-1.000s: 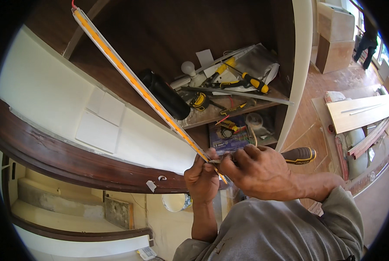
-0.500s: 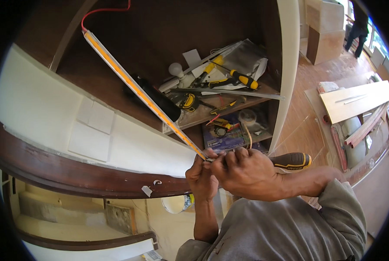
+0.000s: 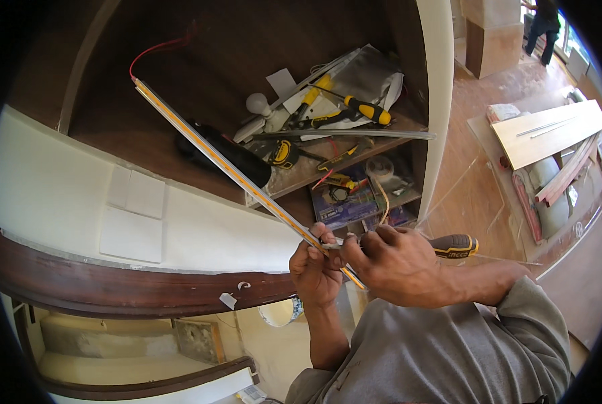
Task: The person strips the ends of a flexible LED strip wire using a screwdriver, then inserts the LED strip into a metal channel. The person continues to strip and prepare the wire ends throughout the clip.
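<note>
My left hand (image 3: 316,277) pinches an LED light strip (image 3: 228,168), a long thin channel with an orange-yellow band. The strip slants up to the far left, where a thin red wire (image 3: 154,50) leaves its end. Its short near end pokes out below my left fingers, beside my right hand (image 3: 403,266). My right hand is closed round what looks like a screwdriver, its dark handle (image 3: 455,246) with yellow trim sticking out to the right. A small pale metal piece shows at my right fingertips, against the strip; the fingers partly hide it.
A dark cabinet shelf holds yellow-black screwdrivers (image 3: 368,110), a tape measure (image 3: 284,154), a white bulb (image 3: 258,104) and a black cylinder (image 3: 237,158). Below lies a blue package (image 3: 344,205). Boards (image 3: 550,133) lie on the floor at right; another person (image 3: 543,32) stands far off.
The strip has slid toward me through my left fingers, so its near end now sticks out past them. My right hand has shifted slightly right, and the view has turned a little.
</note>
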`<move>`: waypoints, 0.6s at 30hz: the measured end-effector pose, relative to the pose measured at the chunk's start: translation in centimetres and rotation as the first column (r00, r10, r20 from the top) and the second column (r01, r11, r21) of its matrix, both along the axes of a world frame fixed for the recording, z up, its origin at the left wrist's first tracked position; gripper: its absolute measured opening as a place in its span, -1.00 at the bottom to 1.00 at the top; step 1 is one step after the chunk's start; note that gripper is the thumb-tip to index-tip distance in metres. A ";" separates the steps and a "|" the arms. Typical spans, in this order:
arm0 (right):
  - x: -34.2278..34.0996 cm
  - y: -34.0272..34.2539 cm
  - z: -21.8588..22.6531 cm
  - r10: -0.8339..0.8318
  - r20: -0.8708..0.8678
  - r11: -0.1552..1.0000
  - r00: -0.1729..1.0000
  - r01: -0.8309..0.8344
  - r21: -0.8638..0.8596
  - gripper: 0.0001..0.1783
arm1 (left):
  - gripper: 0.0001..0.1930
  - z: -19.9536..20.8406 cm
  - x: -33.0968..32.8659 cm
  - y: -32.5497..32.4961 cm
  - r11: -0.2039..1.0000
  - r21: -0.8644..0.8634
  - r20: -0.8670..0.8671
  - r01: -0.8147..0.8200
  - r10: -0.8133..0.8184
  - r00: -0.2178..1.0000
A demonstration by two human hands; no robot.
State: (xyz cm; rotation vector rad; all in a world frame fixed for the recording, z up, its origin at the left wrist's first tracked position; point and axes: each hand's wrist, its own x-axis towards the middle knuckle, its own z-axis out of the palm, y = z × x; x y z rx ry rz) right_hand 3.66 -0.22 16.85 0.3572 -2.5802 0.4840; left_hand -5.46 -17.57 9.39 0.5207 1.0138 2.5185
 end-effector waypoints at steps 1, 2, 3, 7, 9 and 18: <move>-0.1 -0.1 0.0 0.003 0.011 1.000 1.000 -0.003 0.009 -0.56 | -0.54 -0.1 0.0 0.1 1.000 -0.002 0.001 0.001 -0.001 1.000; -0.1 -0.1 0.0 0.002 0.012 1.000 1.000 -0.002 0.008 -0.56 | -0.54 -0.3 0.1 0.2 1.000 -0.016 -0.024 -0.001 0.001 1.000; -0.1 -0.2 0.0 -0.001 0.013 1.000 1.000 0.001 0.018 -0.57 | -0.54 -0.4 0.1 0.2 1.000 -0.029 -0.049 -0.004 0.003 0.999; -0.1 -0.1 0.2 0.000 -0.005 0.999 1.000 0.000 0.048 -0.59 | -0.62 -0.9 -0.1 -0.2 0.995 0.047 -0.065 0.093 -0.090 0.994; -0.2 0.0 0.3 0.020 0.016 0.998 1.000 -0.020 0.055 -0.60 | -0.62 -0.9 -0.1 -0.3 0.997 0.020 -0.079 0.076 -0.074 0.994; -0.8 0.0 0.3 0.034 0.018 0.994 0.999 -0.036 0.106 -0.64 | -0.64 -0.7 -0.1 0.2 1.000 -0.024 -0.089 0.004 -0.006 0.996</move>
